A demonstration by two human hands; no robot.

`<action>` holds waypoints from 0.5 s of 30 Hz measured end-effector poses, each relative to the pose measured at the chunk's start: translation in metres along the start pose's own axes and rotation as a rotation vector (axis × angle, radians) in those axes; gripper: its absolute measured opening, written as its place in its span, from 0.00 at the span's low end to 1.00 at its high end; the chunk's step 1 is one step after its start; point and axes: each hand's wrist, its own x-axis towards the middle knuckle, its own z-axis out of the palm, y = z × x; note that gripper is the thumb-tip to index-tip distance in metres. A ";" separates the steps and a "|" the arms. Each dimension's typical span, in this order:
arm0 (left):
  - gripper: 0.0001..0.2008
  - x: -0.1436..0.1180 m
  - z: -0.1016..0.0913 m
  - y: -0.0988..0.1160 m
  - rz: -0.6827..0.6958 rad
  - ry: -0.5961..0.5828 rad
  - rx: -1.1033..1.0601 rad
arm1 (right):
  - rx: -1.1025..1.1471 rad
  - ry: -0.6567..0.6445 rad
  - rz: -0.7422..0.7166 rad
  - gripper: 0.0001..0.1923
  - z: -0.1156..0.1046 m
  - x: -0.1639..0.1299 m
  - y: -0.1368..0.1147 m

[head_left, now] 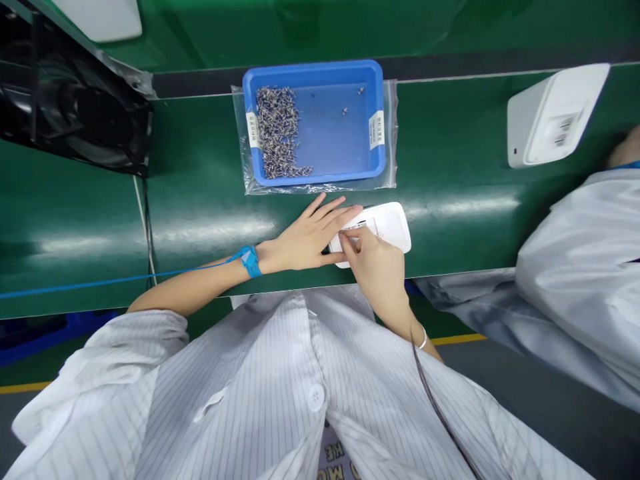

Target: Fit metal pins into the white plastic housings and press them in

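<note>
Steadying the small white rounded plastic casing (383, 227), light and rigid, the left hand (305, 239) lies open and flat at its 9 o'clock edge; the right hand (375, 263) pinches at its top face.

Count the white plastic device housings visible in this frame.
3, maybe more out of frame: one white housing under both hands at the near belt edge, a second housing at the right on the belt, and a third housing cut off at the top left.

Both hands hide the white casing's (387, 227) left end; label print perhaps illegible
</note>
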 end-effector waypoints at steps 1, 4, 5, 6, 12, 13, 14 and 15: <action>0.42 0.000 0.000 0.000 0.004 0.000 0.003 | 0.004 -0.007 0.004 0.13 -0.001 0.000 0.000; 0.42 0.000 -0.001 0.002 0.010 -0.006 0.013 | 0.011 -0.036 -0.004 0.13 -0.005 0.001 0.001; 0.42 0.000 -0.001 0.002 0.012 -0.008 0.012 | 0.007 -0.049 -0.013 0.13 -0.006 0.002 0.001; 0.42 -0.001 -0.001 0.003 0.013 -0.008 0.008 | 0.000 -0.063 -0.025 0.14 -0.007 0.002 0.002; 0.42 0.000 0.000 0.002 0.014 0.015 -0.029 | -0.076 -0.129 -0.080 0.18 -0.008 0.004 0.002; 0.42 0.000 0.000 0.001 0.015 0.014 -0.033 | -0.081 -0.139 -0.083 0.19 -0.010 0.005 0.001; 0.42 0.000 0.000 0.001 0.015 0.012 -0.036 | -0.080 -0.147 -0.086 0.18 -0.014 0.005 0.001; 0.42 0.000 0.001 0.001 0.011 0.010 -0.039 | -0.068 -0.152 -0.091 0.18 -0.019 0.005 0.001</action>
